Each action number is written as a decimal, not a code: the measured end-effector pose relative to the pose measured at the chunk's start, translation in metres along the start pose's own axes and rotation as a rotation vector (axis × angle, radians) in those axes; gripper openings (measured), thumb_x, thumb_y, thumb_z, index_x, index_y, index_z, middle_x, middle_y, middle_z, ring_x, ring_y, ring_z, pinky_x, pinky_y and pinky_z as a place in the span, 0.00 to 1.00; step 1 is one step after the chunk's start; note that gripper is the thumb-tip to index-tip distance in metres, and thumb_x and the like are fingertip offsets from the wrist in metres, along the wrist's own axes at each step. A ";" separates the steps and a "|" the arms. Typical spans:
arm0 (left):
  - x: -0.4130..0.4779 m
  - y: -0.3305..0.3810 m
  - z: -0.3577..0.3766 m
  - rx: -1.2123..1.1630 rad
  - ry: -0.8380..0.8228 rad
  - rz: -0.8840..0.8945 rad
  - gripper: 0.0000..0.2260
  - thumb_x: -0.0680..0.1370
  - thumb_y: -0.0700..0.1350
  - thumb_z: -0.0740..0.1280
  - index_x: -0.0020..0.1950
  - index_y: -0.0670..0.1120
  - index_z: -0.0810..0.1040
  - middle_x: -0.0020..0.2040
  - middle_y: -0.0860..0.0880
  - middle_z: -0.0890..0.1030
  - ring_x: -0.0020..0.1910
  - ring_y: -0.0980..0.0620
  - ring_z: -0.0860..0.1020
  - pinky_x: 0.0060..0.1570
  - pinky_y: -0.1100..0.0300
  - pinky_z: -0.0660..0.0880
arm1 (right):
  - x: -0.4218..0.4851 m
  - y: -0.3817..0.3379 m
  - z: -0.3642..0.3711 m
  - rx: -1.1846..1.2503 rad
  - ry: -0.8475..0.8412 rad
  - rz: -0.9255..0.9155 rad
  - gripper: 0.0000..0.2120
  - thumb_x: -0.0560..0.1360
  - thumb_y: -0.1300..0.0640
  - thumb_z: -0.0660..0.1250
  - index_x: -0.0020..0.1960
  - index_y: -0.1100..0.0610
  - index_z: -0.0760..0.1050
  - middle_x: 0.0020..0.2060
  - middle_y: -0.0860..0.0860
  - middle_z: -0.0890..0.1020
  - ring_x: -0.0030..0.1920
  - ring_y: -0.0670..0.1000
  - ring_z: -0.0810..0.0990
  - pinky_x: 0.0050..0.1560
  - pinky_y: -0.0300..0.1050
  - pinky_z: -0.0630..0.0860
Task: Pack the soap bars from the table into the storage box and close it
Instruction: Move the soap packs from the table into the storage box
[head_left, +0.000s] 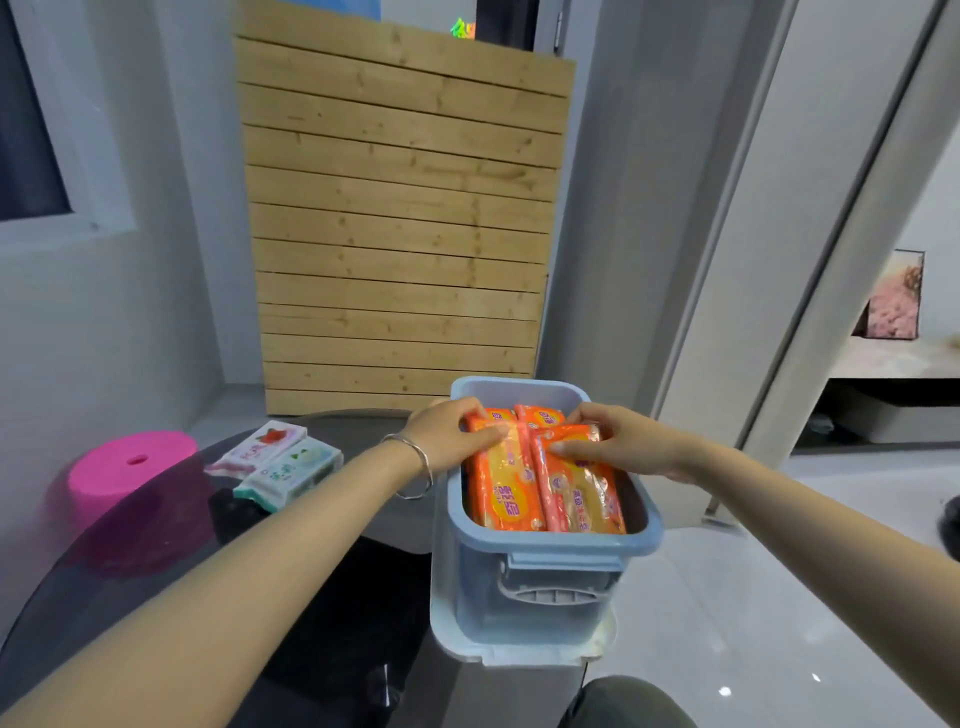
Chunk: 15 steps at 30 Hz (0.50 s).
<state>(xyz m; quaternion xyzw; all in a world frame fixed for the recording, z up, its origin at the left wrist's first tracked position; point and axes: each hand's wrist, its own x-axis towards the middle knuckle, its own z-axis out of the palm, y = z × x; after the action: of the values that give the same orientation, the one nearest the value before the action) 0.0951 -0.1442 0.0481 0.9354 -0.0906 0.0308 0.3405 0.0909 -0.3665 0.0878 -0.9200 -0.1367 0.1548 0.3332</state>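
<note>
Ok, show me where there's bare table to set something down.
Bare tabletop lies between the left forearm and the storage box, and between the white soap packs and the left hand. The box is crowded: orange soap packs fill it, right hand on them too.

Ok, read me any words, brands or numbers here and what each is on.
Nothing reads clearly.
On the orange soap packs in the storage box: large yellow characters, too blurred.
On the white soap packs on the table: small print, too blurred.
On the glowing sign above the wooden panel: cut off, unreadable.
</note>
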 end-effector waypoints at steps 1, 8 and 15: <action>0.000 -0.002 -0.001 0.098 -0.005 0.022 0.14 0.73 0.60 0.64 0.48 0.51 0.79 0.51 0.48 0.79 0.56 0.48 0.75 0.58 0.53 0.72 | 0.002 0.000 0.002 -0.048 -0.019 -0.015 0.16 0.74 0.45 0.67 0.57 0.50 0.74 0.55 0.49 0.82 0.54 0.50 0.83 0.55 0.44 0.79; -0.003 -0.004 0.005 0.216 -0.116 0.021 0.15 0.73 0.59 0.65 0.58 0.59 0.79 0.68 0.51 0.67 0.71 0.49 0.58 0.72 0.48 0.55 | 0.009 0.009 0.021 -0.575 0.071 -0.065 0.20 0.74 0.38 0.62 0.60 0.48 0.78 0.58 0.48 0.80 0.57 0.48 0.77 0.64 0.45 0.70; -0.007 -0.026 0.003 -0.055 0.050 0.066 0.16 0.76 0.52 0.62 0.64 0.53 0.74 0.68 0.49 0.69 0.70 0.49 0.61 0.71 0.49 0.59 | 0.015 -0.021 0.032 -0.297 0.227 -0.242 0.13 0.76 0.47 0.65 0.53 0.54 0.80 0.47 0.46 0.80 0.49 0.47 0.77 0.53 0.43 0.73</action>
<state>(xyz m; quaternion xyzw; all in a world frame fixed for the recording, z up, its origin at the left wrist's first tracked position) 0.0929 -0.1253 0.0286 0.9211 -0.1138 0.0629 0.3669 0.0895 -0.3273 0.0751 -0.9473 -0.2291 -0.0124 0.2234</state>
